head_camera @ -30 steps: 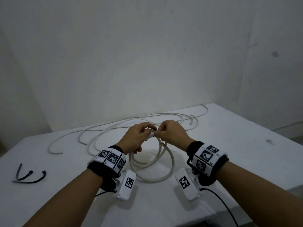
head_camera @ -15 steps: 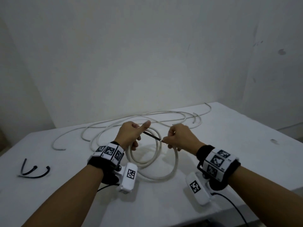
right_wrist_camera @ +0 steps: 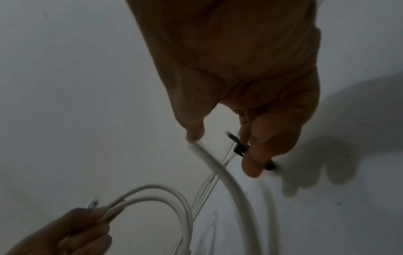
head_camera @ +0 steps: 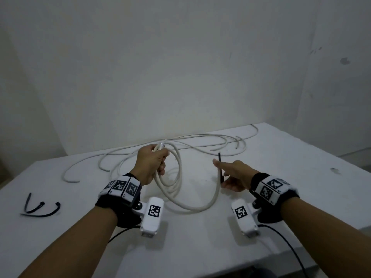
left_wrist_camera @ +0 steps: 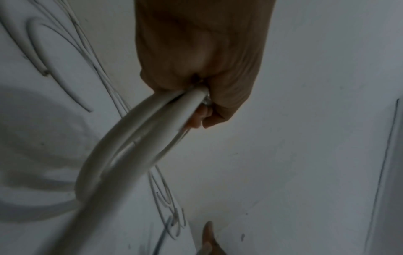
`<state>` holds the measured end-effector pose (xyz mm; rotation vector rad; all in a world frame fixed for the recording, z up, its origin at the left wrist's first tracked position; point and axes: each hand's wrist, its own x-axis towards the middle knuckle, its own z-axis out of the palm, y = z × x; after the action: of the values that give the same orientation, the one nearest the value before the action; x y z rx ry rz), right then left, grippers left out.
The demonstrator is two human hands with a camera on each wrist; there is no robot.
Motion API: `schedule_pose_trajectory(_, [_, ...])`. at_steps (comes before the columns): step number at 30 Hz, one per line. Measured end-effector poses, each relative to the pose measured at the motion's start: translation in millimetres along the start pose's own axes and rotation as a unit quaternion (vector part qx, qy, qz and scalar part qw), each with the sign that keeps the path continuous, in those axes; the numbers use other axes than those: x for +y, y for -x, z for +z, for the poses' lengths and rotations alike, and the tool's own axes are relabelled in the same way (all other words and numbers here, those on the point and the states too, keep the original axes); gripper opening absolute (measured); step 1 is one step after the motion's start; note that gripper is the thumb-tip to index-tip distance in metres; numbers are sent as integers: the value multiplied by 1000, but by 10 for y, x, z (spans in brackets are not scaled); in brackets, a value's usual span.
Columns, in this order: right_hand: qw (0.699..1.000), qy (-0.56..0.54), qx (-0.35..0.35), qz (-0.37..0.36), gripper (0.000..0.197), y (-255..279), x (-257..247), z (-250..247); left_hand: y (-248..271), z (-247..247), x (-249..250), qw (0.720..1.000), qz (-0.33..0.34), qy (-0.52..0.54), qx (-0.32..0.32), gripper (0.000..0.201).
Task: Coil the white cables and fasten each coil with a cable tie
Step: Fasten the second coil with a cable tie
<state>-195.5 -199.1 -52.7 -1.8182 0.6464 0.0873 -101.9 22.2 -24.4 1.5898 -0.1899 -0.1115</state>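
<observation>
Left hand (head_camera: 151, 164) grips the bunched coil (head_camera: 176, 183); right hand (head_camera: 233, 175) pinches a black cable tie (head_camera: 220, 169) standing upright, off to the coil's right, so it's the nearer one.

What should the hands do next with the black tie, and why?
Probably bring the right hand with its black tie back to the coil gripped by the left hand and wrap it there: the loops look unfastened.
</observation>
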Motion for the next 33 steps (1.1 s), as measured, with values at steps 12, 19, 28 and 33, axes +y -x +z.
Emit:
schedule_pose_trajectory(12, [942, -246, 20, -228, 70, 408, -81, 306, 163, -70, 483, 984, 34, 175, -26, 15])
schedule_pose_trajectory(19, [879, -425, 46, -210, 49, 766, -376, 731, 231, 60, 442, 941, 23, 337, 5, 25])
schedule_pose_trajectory(28, [843, -511, 33, -162, 31, 521, -421, 603, 498, 1, 299, 969, -30, 233, -80, 20])
schedule_pose_trajectory(33, [870, -460, 51, -173, 25, 455, -361, 607, 537, 17, 276, 994, -14, 71, -86, 21])
